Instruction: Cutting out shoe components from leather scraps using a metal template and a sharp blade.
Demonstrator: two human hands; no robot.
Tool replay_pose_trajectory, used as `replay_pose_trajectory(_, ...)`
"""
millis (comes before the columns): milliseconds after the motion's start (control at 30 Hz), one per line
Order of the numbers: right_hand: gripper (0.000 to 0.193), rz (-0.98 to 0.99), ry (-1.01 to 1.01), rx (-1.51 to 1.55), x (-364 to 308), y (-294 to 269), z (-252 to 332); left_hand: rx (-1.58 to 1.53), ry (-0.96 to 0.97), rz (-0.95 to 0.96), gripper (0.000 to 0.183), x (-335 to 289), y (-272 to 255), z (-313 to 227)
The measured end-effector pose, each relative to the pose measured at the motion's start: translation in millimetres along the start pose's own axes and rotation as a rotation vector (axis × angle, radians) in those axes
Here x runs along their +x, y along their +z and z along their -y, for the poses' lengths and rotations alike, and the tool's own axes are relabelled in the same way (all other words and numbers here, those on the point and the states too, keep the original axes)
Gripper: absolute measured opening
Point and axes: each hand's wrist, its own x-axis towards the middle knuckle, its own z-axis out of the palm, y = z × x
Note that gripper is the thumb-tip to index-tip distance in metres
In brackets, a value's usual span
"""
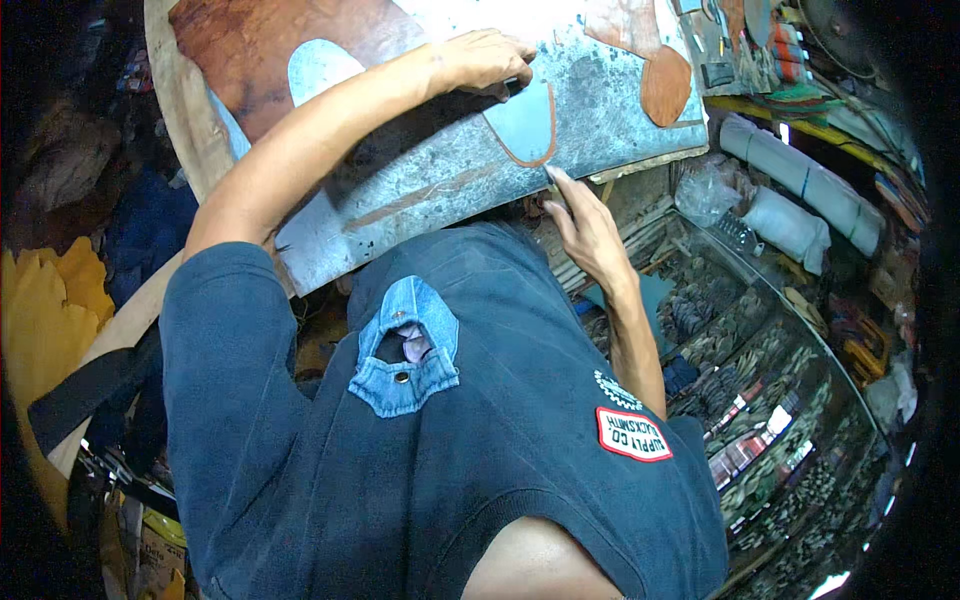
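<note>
A worn grey cutting board (pixel 440 170) lies tilted in front of my chest, with a blue-grey shoe-shaped pattern piece (pixel 525 125) on it, edged in brown. My left hand (pixel 485 60) reaches across from the left, fingers curled and pressing down on the top end of that pattern piece. My right hand (pixel 585 225) is lower, at the board's near edge, fingers stretched out; one fingertip touches the edge just below the pattern piece. It holds nothing. A second pale blue-grey piece (pixel 320 65) lies further left on brown leather (pixel 260 50).
A cut brown leather piece (pixel 665 85) rests at the board's right end. White rolls (pixel 800 185) and a clear bag (pixel 705 190) lie on a glass display case (pixel 760 400) at right. Yellow sheets (pixel 40 320) are stacked at left. Tools (pixel 770 45) crowd the top right.
</note>
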Motion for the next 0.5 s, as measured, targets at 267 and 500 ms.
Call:
replay_pose_trajectory(267, 0.027, -0.129, -0.178, 0.013, 68.5, 41.0, 14.7, 0.013, 0.071, 0.011, 0.032, -6.3, -4.2, 11.3)
replay_pose_trajectory(500, 0.026, -0.203, -0.198, -0.036, 87.0, 51.2, 19.4, -0.048, 0.118, -0.091, 0.009, -9.9, -2.5, 13.9)
